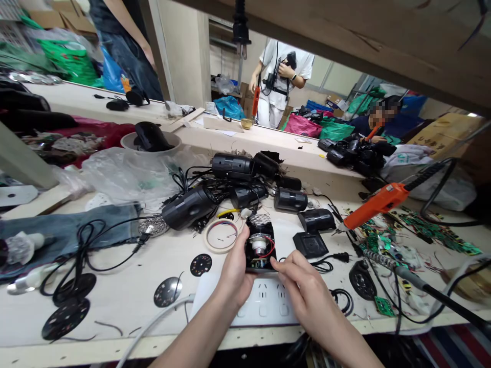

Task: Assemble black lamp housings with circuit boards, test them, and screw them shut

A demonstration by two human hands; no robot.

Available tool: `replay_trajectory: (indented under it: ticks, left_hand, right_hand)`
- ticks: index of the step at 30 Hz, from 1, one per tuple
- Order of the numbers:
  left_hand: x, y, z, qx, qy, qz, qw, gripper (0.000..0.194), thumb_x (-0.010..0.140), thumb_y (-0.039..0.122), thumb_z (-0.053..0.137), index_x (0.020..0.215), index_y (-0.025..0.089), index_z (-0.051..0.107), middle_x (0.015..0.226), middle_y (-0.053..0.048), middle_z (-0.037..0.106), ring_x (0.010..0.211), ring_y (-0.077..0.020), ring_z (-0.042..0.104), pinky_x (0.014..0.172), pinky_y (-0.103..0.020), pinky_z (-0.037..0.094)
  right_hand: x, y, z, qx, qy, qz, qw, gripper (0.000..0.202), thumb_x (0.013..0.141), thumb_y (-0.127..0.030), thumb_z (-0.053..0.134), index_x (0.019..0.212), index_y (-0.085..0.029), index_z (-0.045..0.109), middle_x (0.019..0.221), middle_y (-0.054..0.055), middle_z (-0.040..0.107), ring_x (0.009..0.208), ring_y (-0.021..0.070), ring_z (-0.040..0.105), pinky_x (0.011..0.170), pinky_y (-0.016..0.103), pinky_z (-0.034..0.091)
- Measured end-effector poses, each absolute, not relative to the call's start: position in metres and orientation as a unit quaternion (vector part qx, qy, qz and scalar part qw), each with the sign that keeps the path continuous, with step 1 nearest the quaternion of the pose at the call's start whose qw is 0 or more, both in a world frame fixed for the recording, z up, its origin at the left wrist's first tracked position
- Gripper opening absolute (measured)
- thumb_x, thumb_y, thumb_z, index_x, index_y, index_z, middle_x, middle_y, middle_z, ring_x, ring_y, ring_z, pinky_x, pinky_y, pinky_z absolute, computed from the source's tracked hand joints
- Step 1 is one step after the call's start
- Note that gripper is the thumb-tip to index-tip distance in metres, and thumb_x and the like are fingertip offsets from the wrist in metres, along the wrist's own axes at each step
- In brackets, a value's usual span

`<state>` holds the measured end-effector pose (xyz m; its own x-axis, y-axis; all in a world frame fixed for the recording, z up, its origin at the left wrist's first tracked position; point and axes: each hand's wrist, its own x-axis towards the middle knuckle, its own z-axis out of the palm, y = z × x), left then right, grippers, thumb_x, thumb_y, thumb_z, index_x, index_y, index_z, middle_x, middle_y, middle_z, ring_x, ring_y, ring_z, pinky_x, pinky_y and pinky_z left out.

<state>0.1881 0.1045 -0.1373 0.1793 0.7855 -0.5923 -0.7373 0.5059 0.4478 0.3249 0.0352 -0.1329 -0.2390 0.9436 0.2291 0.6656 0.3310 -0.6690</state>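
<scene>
An opened black housing (260,250) shows a white cylindrical part, a red wire and a small green board inside. My left hand (238,263) is closed round its left side. At the lower right edge of the housing, my right hand (299,278) has its fingers bent together, the fingertips touching the rim; whether they pinch something small is hidden. Beneath both hands lies a white power strip (263,301). A roll of tape (221,236) sits just left of the housing, and a black square piece (310,245) lies to its right.
Black cylindrical housings (187,207) and cables are piled behind. An orange electric screwdriver (376,206) and a soldering iron (410,278) lie right, near green circuit boards (433,230). Black discs (66,318) and a denim cloth (76,232) are left. Several people are across the bench.
</scene>
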Motion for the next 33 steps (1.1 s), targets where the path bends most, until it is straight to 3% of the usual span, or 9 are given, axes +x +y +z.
replay_trajectory:
  ticks: [10,14,20,28,33]
  left_hand:
    - [0.189,0.103,-0.137,0.066,0.409,0.480,0.773,0.027,0.084,0.041,0.064,0.096,0.017,0.067,0.078,-0.005,0.072,0.076,-0.0203,0.069,0.070,-0.029,0.055]
    - [0.189,0.103,-0.136,0.053,0.393,0.479,0.783,0.026,0.083,0.041,0.065,0.093,0.017,0.068,0.084,-0.006,0.073,0.077,-0.0206,0.069,0.070,-0.029,0.055]
    - [0.188,0.104,-0.134,0.029,0.388,0.481,0.786,0.026,0.083,0.041,0.064,0.088,0.016,0.069,0.082,-0.008,0.073,0.078,-0.0221,0.069,0.070,-0.030,0.056]
    - [0.189,0.103,-0.141,0.057,0.366,0.518,0.771,0.032,0.084,0.040,0.063,0.109,0.019,0.066,0.099,-0.006,0.073,0.088,-0.0201,0.068,0.078,-0.029,0.053]
    - [0.193,0.101,-0.143,0.108,0.355,0.563,0.739,0.037,0.080,0.044,0.067,0.107,0.019,0.064,0.104,-0.005,0.070,0.097,-0.0206,0.064,0.084,-0.029,0.050]
  right_hand:
    - [0.325,0.039,-0.126,-0.571,-0.724,0.279,0.267,0.028,0.095,-0.015,0.039,0.105,-0.018,0.065,0.089,0.005,0.055,0.082,0.0173,0.058,0.075,0.030,0.047]
    - [0.331,0.043,-0.130,-0.586,-0.662,0.342,0.319,0.022,0.088,-0.020,0.052,0.100,-0.018,0.069,0.088,0.005,0.064,0.080,0.0175,0.060,0.073,0.029,0.047]
    - [0.329,0.038,-0.142,-0.608,-0.599,0.355,0.381,0.029,0.085,-0.030,0.058,0.108,-0.016,0.068,0.079,0.003,0.064,0.070,0.0165,0.058,0.066,0.028,0.047]
    - [0.326,0.035,-0.142,-0.618,-0.606,0.301,0.400,0.025,0.088,-0.035,0.057,0.099,-0.018,0.072,0.080,0.004,0.060,0.071,0.0170,0.056,0.064,0.027,0.046]
    - [0.321,0.035,-0.138,-0.613,-0.637,0.266,0.384,0.026,0.091,-0.032,0.052,0.101,-0.020,0.072,0.078,0.004,0.056,0.071,0.0168,0.055,0.063,0.026,0.046]
